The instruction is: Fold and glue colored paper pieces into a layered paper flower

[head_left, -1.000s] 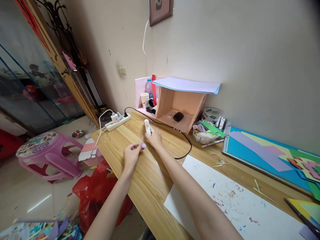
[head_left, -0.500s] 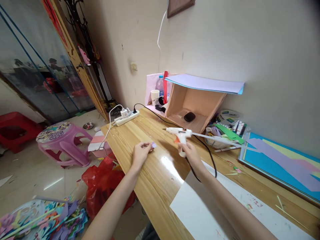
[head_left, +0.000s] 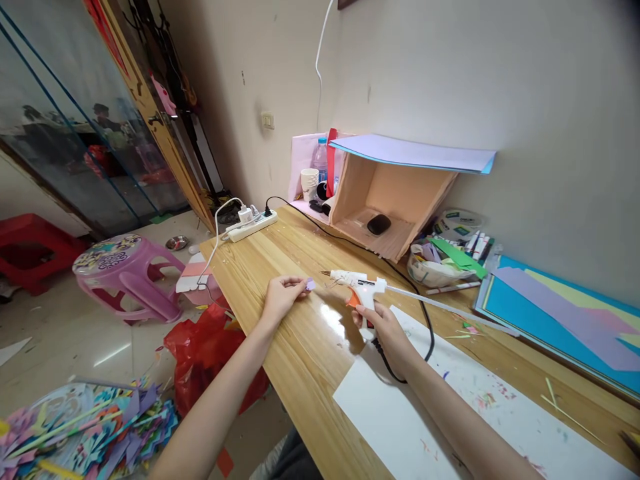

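My left hand (head_left: 284,297) pinches a small purple piece of paper (head_left: 311,285) over the wooden table (head_left: 305,367). In my right hand (head_left: 383,327) is a white hot glue gun (head_left: 361,288) with an orange trigger, its nozzle pointing left toward the purple piece, a short gap apart. A long glue stick (head_left: 450,308) sticks out of its back end. The gun's black cord (head_left: 431,327) loops beneath my right wrist. Under my right forearm lies a white sheet (head_left: 400,407) with specks of colour.
Behind are a power strip (head_left: 250,227), an open box (head_left: 395,193) holding a black mouse (head_left: 379,224), and a tub of paper scraps and markers (head_left: 435,270). Coloured sheets (head_left: 565,320) lie right. A red plastic bag (head_left: 200,360) and pink stool (head_left: 130,280) stand left.
My right hand has brought the glue gun lower, with its nozzle now nearer the height of the purple piece. The left hand keeps its pinch. The view has tilted slightly down.
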Demonstrator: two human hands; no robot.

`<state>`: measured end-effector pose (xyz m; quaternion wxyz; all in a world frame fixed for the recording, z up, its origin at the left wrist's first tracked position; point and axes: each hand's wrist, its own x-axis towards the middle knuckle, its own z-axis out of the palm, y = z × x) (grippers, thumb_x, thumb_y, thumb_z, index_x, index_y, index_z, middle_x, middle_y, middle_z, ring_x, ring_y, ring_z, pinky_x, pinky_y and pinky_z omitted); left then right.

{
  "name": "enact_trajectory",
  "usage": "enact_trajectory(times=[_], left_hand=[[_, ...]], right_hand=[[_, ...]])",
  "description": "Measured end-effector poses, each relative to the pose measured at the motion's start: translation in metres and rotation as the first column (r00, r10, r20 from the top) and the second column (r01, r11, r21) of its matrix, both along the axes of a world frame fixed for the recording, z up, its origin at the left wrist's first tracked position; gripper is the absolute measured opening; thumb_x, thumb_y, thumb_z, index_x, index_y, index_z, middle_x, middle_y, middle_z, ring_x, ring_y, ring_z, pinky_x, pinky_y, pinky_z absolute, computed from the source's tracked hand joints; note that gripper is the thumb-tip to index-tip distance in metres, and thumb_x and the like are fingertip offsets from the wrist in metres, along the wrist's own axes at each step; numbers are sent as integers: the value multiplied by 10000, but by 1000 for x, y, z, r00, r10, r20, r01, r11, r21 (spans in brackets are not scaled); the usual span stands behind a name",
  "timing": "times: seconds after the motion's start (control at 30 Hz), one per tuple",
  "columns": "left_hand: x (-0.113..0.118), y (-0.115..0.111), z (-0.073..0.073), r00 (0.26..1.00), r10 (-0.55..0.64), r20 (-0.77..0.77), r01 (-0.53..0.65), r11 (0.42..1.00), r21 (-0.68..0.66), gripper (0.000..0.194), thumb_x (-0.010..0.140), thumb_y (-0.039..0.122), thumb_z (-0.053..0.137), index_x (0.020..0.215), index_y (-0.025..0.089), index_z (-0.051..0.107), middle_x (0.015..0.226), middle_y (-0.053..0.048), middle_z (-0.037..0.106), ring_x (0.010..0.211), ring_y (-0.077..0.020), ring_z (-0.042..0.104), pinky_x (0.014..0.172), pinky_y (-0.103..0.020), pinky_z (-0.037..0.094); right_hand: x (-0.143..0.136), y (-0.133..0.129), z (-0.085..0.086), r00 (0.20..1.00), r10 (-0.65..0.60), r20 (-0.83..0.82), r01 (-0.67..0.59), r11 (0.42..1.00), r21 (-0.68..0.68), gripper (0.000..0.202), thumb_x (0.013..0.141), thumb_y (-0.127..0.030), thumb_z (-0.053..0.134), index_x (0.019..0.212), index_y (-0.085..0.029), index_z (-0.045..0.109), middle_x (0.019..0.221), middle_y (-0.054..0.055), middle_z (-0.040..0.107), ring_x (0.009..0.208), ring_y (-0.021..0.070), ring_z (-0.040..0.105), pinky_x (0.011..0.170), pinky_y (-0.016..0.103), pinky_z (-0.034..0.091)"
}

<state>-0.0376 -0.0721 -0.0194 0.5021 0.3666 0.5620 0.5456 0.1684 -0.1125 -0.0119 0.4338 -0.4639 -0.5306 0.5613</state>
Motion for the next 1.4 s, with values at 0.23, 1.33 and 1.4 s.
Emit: enact_trajectory(times=[0.23, 1.33, 1.4], left_hand=[[2, -2, 2, 999, -45, -9, 45, 999, -9, 263, 508, 286, 771, 653, 93, 667, 578, -54, 676, 500, -105, 608, 509, -186, 482], [0, -4, 0, 994, -67, -84, 70, 997, 35, 271, 535, 327, 757, 668, 112, 659, 593, -51, 676, 511, -121, 607, 519, -212, 488], [0, -4, 0, 994, -66, -92, 70, 997, 44, 260, 539, 322, 753, 666, 116, 659, 592, -48, 676, 507, -119, 605, 519, -213, 488]], right_hand=[[0, -3, -1, 989, 112, 97, -114, 993, 13, 358, 814, -435, 460, 583, -170, 522, 559, 20, 563, 584, 141, 481, 638, 268, 367], [-4, -5, 2, 970, 118, 213, -135, 988, 71, 356, 829, -402, 445, 566, -174, 521, 552, 14, 564, 595, 143, 477, 679, 268, 368], [-4, -6, 3, 970, 116, 212, -131, 990, 59, 349, 825, -408, 449, 573, -176, 520, 552, 17, 567, 583, 144, 475, 653, 267, 372]])
